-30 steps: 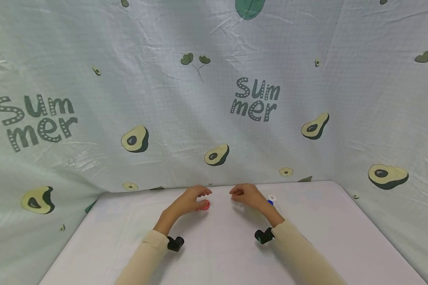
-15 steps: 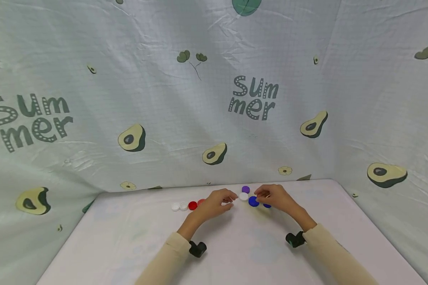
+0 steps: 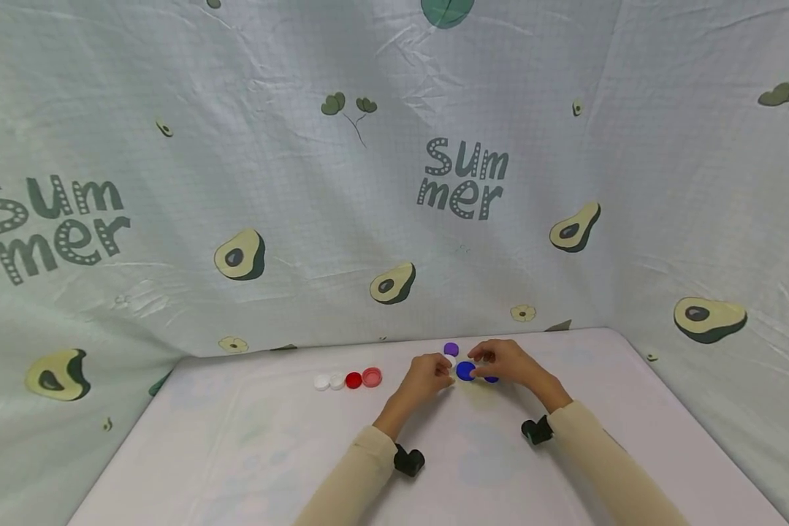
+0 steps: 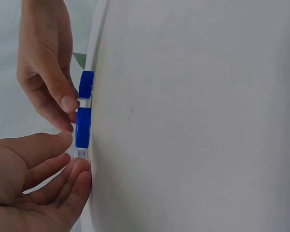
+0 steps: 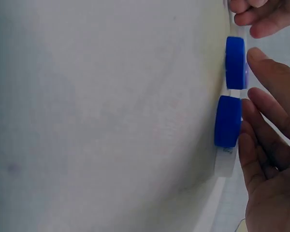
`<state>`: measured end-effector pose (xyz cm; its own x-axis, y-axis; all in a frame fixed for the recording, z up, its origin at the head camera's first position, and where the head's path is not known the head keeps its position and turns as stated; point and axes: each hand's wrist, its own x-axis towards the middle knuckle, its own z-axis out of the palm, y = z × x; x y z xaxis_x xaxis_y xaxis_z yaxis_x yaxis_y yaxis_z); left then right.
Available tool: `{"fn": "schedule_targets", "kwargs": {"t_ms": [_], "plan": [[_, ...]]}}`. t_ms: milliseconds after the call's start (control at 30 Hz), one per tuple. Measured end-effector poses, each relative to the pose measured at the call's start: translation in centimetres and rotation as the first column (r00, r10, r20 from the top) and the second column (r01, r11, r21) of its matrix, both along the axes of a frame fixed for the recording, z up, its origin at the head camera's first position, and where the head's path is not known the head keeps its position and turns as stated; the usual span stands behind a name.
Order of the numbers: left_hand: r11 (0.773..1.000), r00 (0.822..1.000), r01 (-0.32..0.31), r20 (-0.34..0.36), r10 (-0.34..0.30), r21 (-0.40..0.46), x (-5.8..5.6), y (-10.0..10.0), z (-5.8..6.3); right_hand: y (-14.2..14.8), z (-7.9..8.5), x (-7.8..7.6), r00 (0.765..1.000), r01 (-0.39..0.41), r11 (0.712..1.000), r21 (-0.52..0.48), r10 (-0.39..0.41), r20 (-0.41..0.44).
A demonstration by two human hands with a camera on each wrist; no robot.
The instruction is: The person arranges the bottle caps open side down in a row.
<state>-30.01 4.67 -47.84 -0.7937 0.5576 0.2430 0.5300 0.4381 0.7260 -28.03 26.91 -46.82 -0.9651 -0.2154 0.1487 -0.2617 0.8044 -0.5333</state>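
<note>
My left hand [image 3: 427, 376] reaches to a white cap [image 3: 451, 360], its thumb and fingers slightly bent and parted. In the left wrist view the fingertips sit beside that white cap [image 4: 80, 153]; whether they touch it I cannot tell. My right hand [image 3: 508, 361] hovers over the right of the group, thumb tip beside a larger blue cap [image 3: 465, 371]. Below its thumb lies a smaller blue cap [image 3: 491, 379], partly hidden. Another white cap [image 5: 225, 163] shows next to it in the right wrist view. A purple cap [image 3: 451, 349] lies behind.
Left of my hands a row holds two white caps [image 3: 321, 382], a red cap [image 3: 353, 380] and a lighter red, rimmed cap [image 3: 371, 377]. The white table [image 3: 250, 453] meets a printed cloth backdrop [image 3: 302, 277] behind the caps.
My left hand has left the lighter red cap and moved right to the white cap. My right hand first moved right, uncovering the blue, white and purple caps, then stayed nearly still.
</note>
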Motion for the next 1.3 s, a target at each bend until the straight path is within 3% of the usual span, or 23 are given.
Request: {"fn": "schedule_targets", "kwargs": {"t_ms": [200, 533, 833, 1100, 1300], "plan": [[0.996, 0.995, -0.082, 0.054, 0.08, 0.032, -0.1, 1.3, -0.3, 0.2, -0.4, -0.6, 0.999, -0.038, 0.999, 0.013, 0.038, 0.026], [0.987, 0.986, -0.158, 0.06, 0.156, 0.035, 0.1, 2.3, -0.4, 1.1, -0.4, -0.7, 0.996, -0.071, 0.997, 0.017, 0.07, 0.053], [0.986, 0.987, -0.155, 0.049, 0.152, 0.062, 0.4, 2.5, -0.6, 1.5, -0.1, -0.8, 0.984, -0.178, 0.984, 0.016, 0.178, 0.004], [0.983, 0.986, -0.164, 0.049, 0.16, 0.089, 0.5, 2.1, -0.8, 1.1, -0.2, -0.6, 0.98, -0.195, 0.98, 0.029, 0.197, -0.038], [0.981, 0.992, -0.123, 0.013, 0.122, 0.148, 0.5, 1.7, -0.9, 1.0, -0.3, -0.6, 0.978, -0.196, 0.981, 0.013, 0.196, -0.074]]}}
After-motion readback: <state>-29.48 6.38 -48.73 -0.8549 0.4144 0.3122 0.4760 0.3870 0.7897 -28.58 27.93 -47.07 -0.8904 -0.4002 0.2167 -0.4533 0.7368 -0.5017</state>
